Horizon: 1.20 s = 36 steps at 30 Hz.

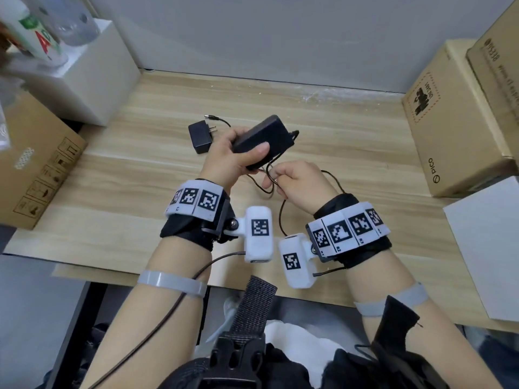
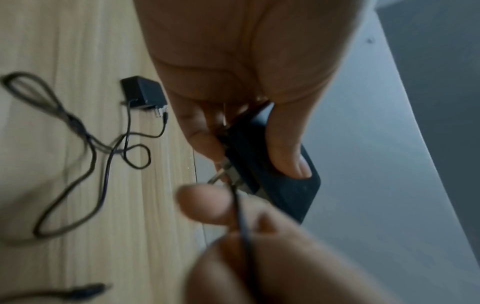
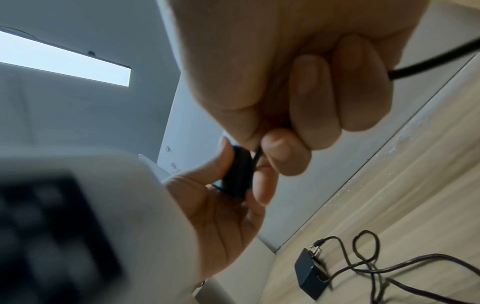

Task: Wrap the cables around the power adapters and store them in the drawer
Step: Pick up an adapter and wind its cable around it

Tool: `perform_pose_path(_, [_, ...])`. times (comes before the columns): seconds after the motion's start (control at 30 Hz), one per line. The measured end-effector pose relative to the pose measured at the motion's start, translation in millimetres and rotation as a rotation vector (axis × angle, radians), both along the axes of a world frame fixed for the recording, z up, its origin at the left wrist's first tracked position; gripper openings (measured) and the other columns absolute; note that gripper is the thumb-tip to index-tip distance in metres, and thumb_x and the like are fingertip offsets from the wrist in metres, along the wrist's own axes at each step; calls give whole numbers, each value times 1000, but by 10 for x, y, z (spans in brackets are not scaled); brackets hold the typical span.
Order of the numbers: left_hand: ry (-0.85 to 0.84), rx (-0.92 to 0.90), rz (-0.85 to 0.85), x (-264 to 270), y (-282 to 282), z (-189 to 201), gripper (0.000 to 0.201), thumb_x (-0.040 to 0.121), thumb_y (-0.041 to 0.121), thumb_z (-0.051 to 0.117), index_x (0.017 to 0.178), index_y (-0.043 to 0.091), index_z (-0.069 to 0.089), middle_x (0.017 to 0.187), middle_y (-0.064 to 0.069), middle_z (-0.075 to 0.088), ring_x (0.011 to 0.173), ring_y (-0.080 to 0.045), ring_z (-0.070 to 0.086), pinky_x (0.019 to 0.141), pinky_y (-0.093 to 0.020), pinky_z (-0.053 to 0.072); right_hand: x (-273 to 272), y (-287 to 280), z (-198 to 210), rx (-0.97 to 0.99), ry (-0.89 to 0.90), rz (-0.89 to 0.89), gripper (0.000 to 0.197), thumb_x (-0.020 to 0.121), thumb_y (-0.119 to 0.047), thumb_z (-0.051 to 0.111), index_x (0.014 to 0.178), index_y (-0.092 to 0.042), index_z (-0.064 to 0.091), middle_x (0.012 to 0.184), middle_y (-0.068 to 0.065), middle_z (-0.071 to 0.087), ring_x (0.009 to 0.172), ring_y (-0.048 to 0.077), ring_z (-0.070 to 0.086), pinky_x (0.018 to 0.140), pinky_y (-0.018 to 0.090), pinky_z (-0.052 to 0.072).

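Observation:
My left hand [image 1: 238, 157] grips a large black power adapter [image 1: 264, 140] above the wooden desk [image 1: 337, 141], thumb on its top face. The same adapter [image 2: 280, 185] shows metal prongs in the left wrist view. Just right of it, my right hand [image 1: 292, 181] pinches the adapter's thin black cable [image 1: 280, 217], which hangs in loops under both hands. The cable [image 3: 428, 63] passes through the curled right fingers [image 3: 363, 86]. A second, smaller black adapter [image 1: 200, 137] lies on the desk beyond my left hand, its own cable [image 3: 369, 265] loose beside it. No drawer is in view.
Cardboard boxes [image 1: 455, 119] stand at the desk's right side, and another box [image 1: 36, 169] sits at the left. A white box [image 1: 92, 80] with bottles on it is at the back left. A white sheet [image 1: 488, 248] lies at the right front.

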State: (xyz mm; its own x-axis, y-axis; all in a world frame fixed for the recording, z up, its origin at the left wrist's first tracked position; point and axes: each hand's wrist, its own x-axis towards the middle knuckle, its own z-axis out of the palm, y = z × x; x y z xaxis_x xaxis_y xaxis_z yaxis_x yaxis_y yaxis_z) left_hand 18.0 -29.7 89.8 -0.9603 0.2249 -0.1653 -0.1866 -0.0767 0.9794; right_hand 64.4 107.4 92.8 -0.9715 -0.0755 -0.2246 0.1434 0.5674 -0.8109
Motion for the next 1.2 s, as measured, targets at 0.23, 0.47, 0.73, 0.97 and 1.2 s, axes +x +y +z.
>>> perform_pose_path(0.23, [144, -326, -72, -21, -43, -82, 39, 69, -7, 74, 83, 23, 53, 77, 5, 55, 57, 1, 54, 49, -11, 45, 11, 43, 243, -14, 84, 78, 17, 82, -17, 62, 66, -22, 69, 50, -15, 55, 57, -3, 49, 55, 11, 33])
perform_pose_path(0.47, [144, -343, -280, -19, -146, 6, 45, 57, -10, 79, 86, 18, 60, 70, 11, 64, 59, 8, 57, 56, -11, 47, -83, 180, 390, -9, 246, -54, 15, 73, -22, 74, 62, -30, 67, 73, 9, 71, 73, 28, 66, 73, 40, 55])
perform_pose_path(0.73, [113, 24, -356, 18, -213, 172, 55, 33, 25, 93, 82, 22, 69, 75, 11, 71, 72, -4, 65, 61, -19, 54, -183, 258, 290, -188, 320, -186, 10, 84, -14, 64, 77, -21, 67, 74, -2, 65, 70, 7, 56, 76, 26, 47])
perform_pose_path(0.97, [19, 283, -102, -4, -119, 237, 59, 52, 22, 89, 100, 13, 56, 81, 4, 71, 67, -14, 65, 59, -23, 49, -173, 52, 101, -121, 167, -56, 23, 93, -14, 49, 90, -29, 66, 76, -16, 59, 65, -8, 48, 77, 24, 39])
perform_pose_path(1.2, [-9, 198, 38, -39, -130, 226, 27, 72, 6, 68, 96, 12, 55, 87, -4, 60, 60, -9, 62, 51, -19, 48, -145, -52, 92, 79, 138, 103, 25, 95, -19, 45, 97, -8, 68, 77, 7, 67, 78, 25, 58, 78, 37, 45])
